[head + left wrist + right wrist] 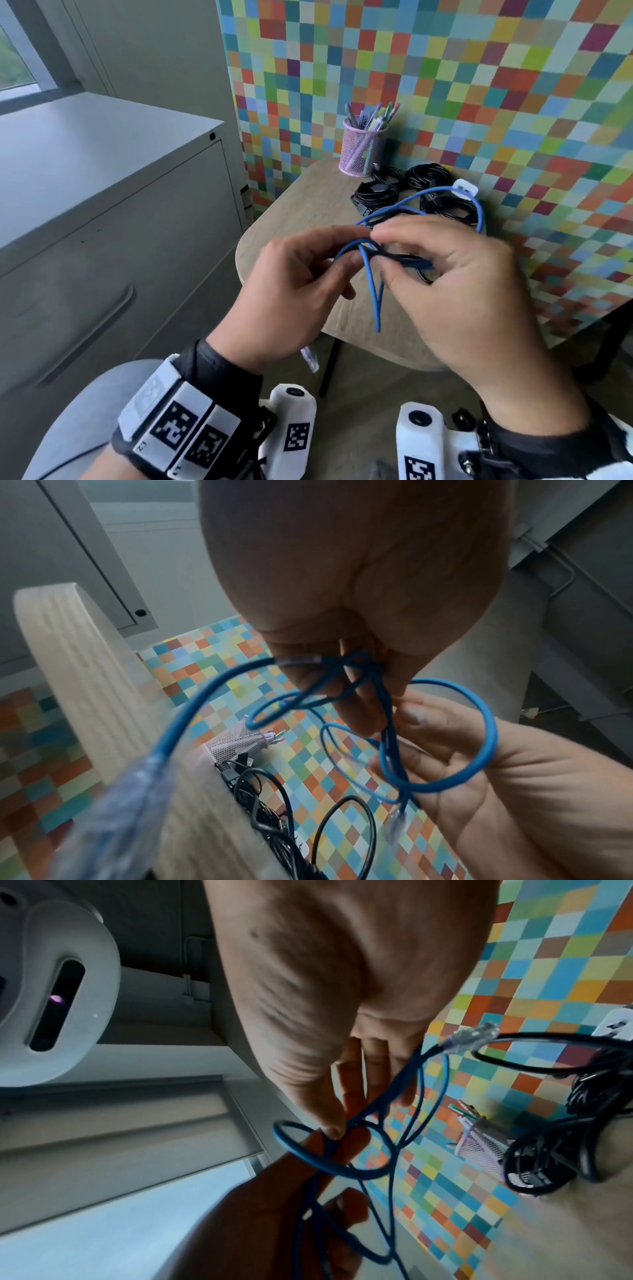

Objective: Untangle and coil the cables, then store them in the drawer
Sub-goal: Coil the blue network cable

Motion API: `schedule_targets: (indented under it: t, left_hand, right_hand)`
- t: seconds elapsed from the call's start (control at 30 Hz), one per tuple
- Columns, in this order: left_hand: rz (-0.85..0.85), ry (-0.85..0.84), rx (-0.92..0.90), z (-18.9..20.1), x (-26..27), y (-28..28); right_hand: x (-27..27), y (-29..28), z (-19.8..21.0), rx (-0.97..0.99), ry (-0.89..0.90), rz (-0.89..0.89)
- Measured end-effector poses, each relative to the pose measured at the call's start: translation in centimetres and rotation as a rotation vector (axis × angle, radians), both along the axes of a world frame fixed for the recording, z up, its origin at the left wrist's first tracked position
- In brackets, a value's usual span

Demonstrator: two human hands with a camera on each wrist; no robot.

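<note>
Head view: both hands meet at frame centre over the near edge of the small wooden table (294, 205). Left hand (291, 294) and right hand (455, 294) both have fingers curled, pinching the blue cable (371, 284) at one crossing point between the fingertips. A narrow loop hangs straight down from that pinch; other strands arc up and right toward a white-tipped end (464, 187) lying over the black cable bundles (411, 190) at the table's far side. Neither hand is nearer; the knot sits between them, and its strands run roughly upper right to lower centre. Pink mesh pen cup (363, 147) stands just left of the black bundles. Grey drawer cabinet (102, 212) fills frame left, drawers closed as far as it shows.

Left wrist view: left hand (359, 574) at the top of frame, fingertips closed on the cable crossing (359, 664). Right hand (479, 764) lower right, palm facing, a blue loop lying across it. One clear connector (394, 826) dangles below, another looms blurred at lower left.

Right wrist view: right hand (325, 1001) at top, thumb and fingers nipping the blue strands at frame centre. Left hand (274, 1204) below, dark, gripping the same tangle. Clear plug (469, 1037) points to the upper right.

Judgement: still untangling; the next pull should go along the strands, away from the black bundles, which could snag the far end.
</note>
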State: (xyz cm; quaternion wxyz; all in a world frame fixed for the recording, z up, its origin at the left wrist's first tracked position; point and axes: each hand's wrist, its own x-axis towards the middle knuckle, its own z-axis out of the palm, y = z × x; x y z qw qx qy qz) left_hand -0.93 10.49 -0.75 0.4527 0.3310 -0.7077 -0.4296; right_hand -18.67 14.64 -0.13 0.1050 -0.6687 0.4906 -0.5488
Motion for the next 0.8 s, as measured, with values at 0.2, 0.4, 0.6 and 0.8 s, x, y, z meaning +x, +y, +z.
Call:
schedule_targets:
  t: [0.2,0.4,0.6,0.8]
  left_hand:
    - [0.017,0.129,-0.06,0.0,-0.5,0.2]
    - [0.209,0.268,0.016,0.0,0.6,-1.4]
    - [0.309,0.296,0.094,-0.1,2.4,-3.0]
    - [0.318,0.238,0.101,0.0,2.4,-2.6]
  right_hand:
    - [0.0,-0.1,-0.7,0.195,0.006,-0.034]
    - [-0.8,0.0,-0.1,0.129,-0.336,-0.019]
    - [-2.5,-0.3,1.0,0.236,-0.769,0.077]
    - [-0.9,-0.2,0.8,0.257,-0.698,0.101]
